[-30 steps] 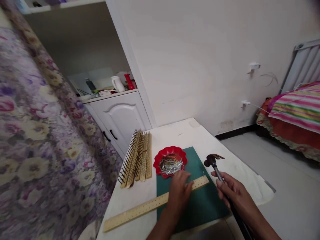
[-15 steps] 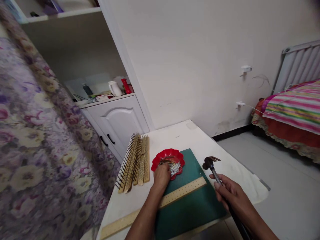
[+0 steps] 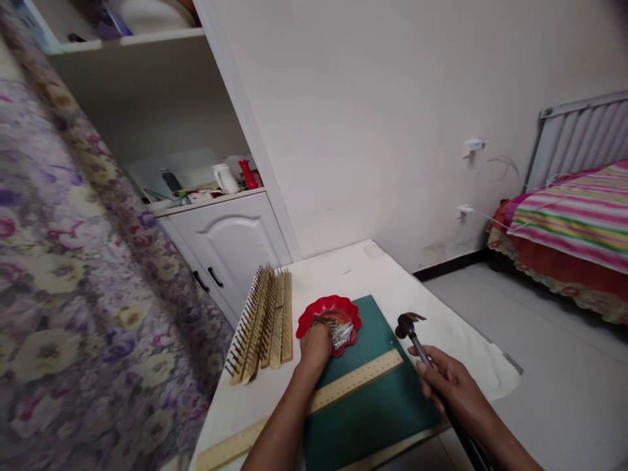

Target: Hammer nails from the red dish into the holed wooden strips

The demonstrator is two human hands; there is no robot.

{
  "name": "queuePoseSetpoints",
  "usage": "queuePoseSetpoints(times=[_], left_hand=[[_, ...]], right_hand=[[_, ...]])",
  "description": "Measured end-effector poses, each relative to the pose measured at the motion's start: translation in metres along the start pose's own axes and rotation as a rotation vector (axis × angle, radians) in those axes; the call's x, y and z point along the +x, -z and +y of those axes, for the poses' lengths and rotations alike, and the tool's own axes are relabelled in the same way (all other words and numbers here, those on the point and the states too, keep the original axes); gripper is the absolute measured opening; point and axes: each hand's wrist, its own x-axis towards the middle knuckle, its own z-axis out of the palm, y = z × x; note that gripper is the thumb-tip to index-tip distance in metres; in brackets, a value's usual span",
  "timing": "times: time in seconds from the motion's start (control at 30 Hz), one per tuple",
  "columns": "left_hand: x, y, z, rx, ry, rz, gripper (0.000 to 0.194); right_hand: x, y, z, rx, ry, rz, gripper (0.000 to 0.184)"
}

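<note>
Moved off the wood strip (image 3: 356,381), the left hand (image 3: 316,347) dips into the red dish (image 3: 352,307), its grip hidden. The strip runs from the table's (image 3: 392,281) near left corner over the mat (image 3: 367,422); the right hand (image 3: 445,381) clutches a hammer (image 3: 415,341); nail-studded boards (image 3: 265,327) line the left edge.

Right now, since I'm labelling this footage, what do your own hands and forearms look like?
The left hand and right hand are ungloved. The left forearm and right forearm show no sleeve, watch or bracelet. No ring can be made out.
</note>
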Motion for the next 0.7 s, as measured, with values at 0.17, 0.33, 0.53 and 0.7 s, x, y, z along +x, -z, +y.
queuePoseSetpoints(times=[0.17, 0.33, 0.53, 0.7], left_hand=[[-0.004, 0.0, -0.007, -0.095, -0.037, 0.046, 0.011], [-0.02, 0.011, -0.006, -0.217, -0.128, 0.122, 0.012], [-0.052, 0.001, 0.031, -0.923, -0.221, -0.061, 0.018], [-0.08, -0.02, 0.068, -1.275, -0.1, -0.367, 0.022]], right_hand=[[0.002, -0.002, 0.004, 0.01, 0.015, 0.012, 0.037], [0.002, -0.005, 0.004, 0.019, 0.013, 0.02, 0.038], [0.003, -0.015, 0.001, 0.038, 0.017, 0.043, 0.039], [0.005, -0.02, 0.0, 0.05, 0.056, 0.083, 0.034]])
